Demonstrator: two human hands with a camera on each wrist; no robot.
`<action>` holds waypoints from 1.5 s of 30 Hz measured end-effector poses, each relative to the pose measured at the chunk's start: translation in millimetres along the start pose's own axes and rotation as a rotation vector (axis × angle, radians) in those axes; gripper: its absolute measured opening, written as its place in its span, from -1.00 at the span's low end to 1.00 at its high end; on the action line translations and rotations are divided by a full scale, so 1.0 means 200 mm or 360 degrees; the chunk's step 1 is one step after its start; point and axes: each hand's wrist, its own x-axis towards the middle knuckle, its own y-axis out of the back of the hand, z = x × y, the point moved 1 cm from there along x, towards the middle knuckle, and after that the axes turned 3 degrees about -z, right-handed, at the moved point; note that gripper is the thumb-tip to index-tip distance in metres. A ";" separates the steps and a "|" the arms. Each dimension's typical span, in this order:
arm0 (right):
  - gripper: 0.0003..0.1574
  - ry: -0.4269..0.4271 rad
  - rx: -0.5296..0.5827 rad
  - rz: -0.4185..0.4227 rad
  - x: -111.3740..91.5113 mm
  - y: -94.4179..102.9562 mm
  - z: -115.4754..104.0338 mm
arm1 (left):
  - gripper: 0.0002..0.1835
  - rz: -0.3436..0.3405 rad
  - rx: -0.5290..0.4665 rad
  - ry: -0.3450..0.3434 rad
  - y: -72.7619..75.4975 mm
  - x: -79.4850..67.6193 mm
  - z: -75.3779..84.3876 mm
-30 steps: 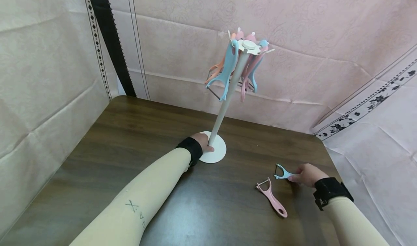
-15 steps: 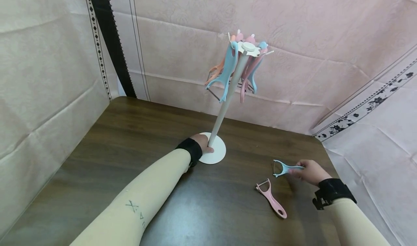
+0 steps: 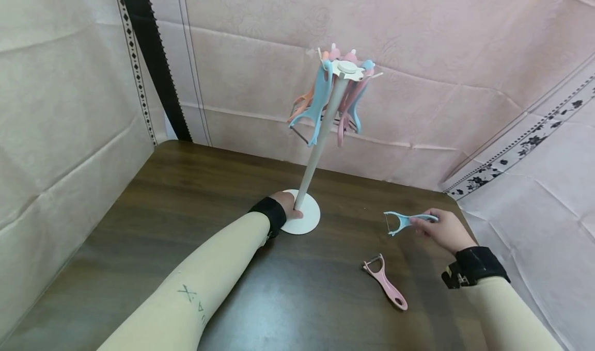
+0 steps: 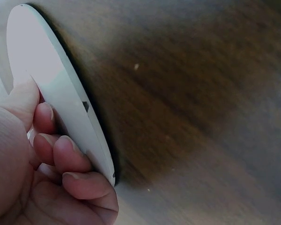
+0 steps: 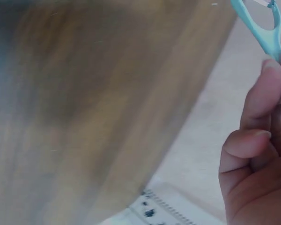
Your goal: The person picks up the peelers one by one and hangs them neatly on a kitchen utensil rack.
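A white stand has a round base (image 3: pixel 303 222) and a slanting pole (image 3: pixel 321 144) in the head view. My left hand (image 3: pixel 287 204) grips the base at its left side; in the left wrist view the thumb lies over the disc (image 4: pixel 37 47) and the curled fingers (image 4: pixel 70 154) meet its rim. Off to the right, my right hand (image 3: pixel 443 228) pinches a light blue Y-shaped peeler (image 3: pixel 403 221) by its handle, blade end pointing left, above the table. The right wrist view shows the peeler's fork (image 5: pixel 264 35) beyond the fingers. A pink peeler (image 3: pixel 387 284) lies on the table below it.
Several blue, pink and orange peelers (image 3: pixel 321 98) hang from the hooks of the stand's top (image 3: pixel 347 69). The dark wooden table (image 3: pixel 209 186) ends at a pink cloth backdrop (image 3: pixel 260 82), with pale cloth at both sides.
My right hand has lifted the blue peeler off the table and moved it up and away from the pink one. The left hand keeps its grip on the base.
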 end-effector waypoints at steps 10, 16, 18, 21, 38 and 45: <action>-0.57 0.0231 -0.0056 0.0235 0.00 0.11 -0.28 | -0.55 0.0005 -0.0012 0.0011 -0.01 0.02 -0.02; -0.62 0.0322 -0.0026 0.0311 -0.02 0.17 -0.43 | -0.55 0.0004 -0.0004 0.0013 -0.02 0.03 -0.02; -0.64 0.0361 -0.0030 0.0353 -0.03 0.20 -0.49 | -0.54 0.0010 0.0008 0.0013 -0.03 0.05 -0.03; -0.65 0.0408 -0.0040 0.0411 -0.05 0.25 -0.59 | -0.54 0.0014 0.0022 0.0009 -0.04 0.07 -0.04; -0.80 0.0684 0.0075 0.0565 -0.09 0.36 -1.00 | -0.56 0.0027 0.0036 -0.0006 -0.04 0.07 -0.04; -0.79 0.0776 0.0023 0.0620 -0.08 0.40 -1.12 | -0.58 0.0055 0.0091 -0.0045 -0.04 0.05 -0.04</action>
